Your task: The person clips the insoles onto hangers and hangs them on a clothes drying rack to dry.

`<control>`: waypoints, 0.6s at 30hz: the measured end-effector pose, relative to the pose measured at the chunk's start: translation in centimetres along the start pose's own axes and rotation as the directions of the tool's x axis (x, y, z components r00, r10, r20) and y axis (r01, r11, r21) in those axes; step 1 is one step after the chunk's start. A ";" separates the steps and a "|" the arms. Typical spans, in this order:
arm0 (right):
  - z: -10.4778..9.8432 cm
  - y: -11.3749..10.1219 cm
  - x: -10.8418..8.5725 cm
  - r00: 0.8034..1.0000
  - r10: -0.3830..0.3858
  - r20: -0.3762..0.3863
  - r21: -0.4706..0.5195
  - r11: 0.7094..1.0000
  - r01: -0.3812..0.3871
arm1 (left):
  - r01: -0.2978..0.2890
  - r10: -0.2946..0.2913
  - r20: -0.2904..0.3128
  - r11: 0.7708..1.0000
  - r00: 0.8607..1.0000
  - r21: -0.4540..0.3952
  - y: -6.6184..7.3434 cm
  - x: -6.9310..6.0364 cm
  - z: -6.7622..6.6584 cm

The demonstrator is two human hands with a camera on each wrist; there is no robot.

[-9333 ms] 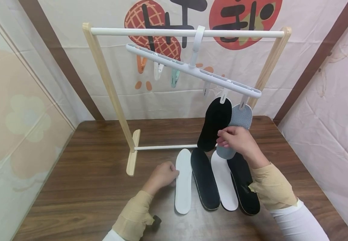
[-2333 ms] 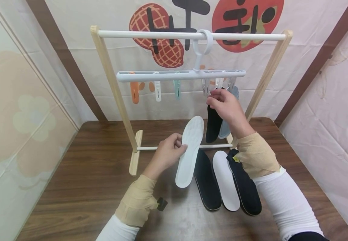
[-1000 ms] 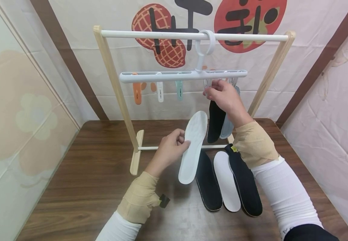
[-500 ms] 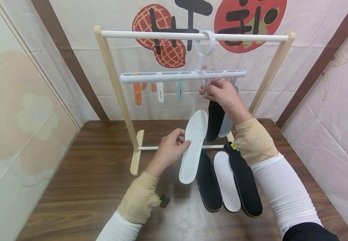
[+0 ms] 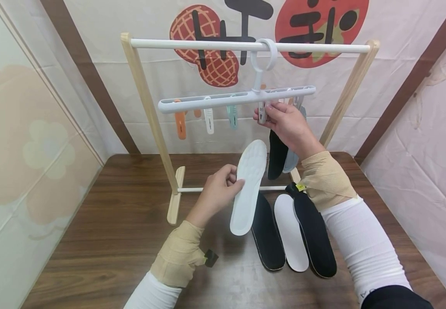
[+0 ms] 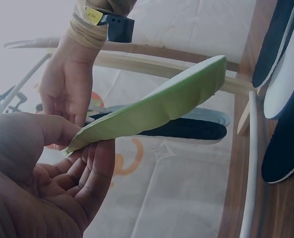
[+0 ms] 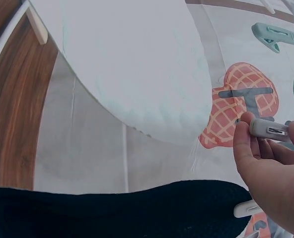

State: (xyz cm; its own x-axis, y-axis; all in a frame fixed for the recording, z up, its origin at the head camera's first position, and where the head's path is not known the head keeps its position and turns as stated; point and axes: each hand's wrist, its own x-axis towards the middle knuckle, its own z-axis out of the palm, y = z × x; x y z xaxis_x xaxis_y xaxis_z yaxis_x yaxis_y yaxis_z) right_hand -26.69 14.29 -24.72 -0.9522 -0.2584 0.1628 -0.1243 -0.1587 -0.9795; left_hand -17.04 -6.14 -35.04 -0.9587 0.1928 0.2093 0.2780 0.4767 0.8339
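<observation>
My left hand (image 5: 220, 189) pinches a white insole (image 5: 249, 189) by its side edge, lifted above the table and tilted; its underside looks pale green in the left wrist view. Up at the hanger, my right hand (image 5: 290, 126) pinches a greyish-white clip (image 7: 270, 130) between thumb and fingers, with nothing in the clip. The white clip hanger (image 5: 207, 102) hangs by its hook from the rack's top bar. From its right-hand clips hang a black insole (image 5: 277, 156) and a grey insole (image 5: 291, 161), partly behind my right hand. The held insole's upper end is below and apart from the pinched clip.
On the table lie a black insole (image 5: 267, 236), a white insole (image 5: 290, 234) and another black insole (image 5: 317, 240). Orange (image 5: 180, 125), white (image 5: 209, 121) and teal (image 5: 232, 117) clips dangle on the hanger's left half. The wooden rack (image 5: 143, 103) frames everything, with a low crossbar behind.
Since the oldest frame, my left hand has raised the white insole off the table. My right hand has gone from the hanging grey insole up to the clip. Lately the hanger's left end has dipped.
</observation>
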 end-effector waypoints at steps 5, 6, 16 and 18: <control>0.1 0.0 -0.1 1.000 0.007 -0.006 0.013 1.000 -0.007 | -0.005 0.005 -0.006 1.000 1.000 0.001 0.0 -0.1 0.0; 0.1 0.0 -0.1 1.000 0.008 -0.001 0.011 1.000 -0.008 | -0.005 0.005 -0.008 1.000 1.000 0.002 0.0 -0.1 0.0; 0.3 0.0 -0.2 1.000 0.022 0.009 0.040 0.999 -0.022 | -0.009 0.009 -0.020 1.000 1.000 -0.004 0.0 -0.1 0.0; 0.3 0.0 -0.2 1.000 0.022 -0.007 0.042 0.999 -0.022 | -0.013 0.013 -0.024 1.000 1.000 -0.010 0.0 -0.2 0.0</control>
State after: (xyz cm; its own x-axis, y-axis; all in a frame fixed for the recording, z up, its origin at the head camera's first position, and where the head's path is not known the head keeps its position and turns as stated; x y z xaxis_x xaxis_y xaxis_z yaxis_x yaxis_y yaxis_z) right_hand -26.38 14.02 -24.72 -0.9566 -0.2556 0.1403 -0.0917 -0.1930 -0.9769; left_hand -16.86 -6.19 -35.07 -0.9562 0.1780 0.2323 0.2899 0.4657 0.8361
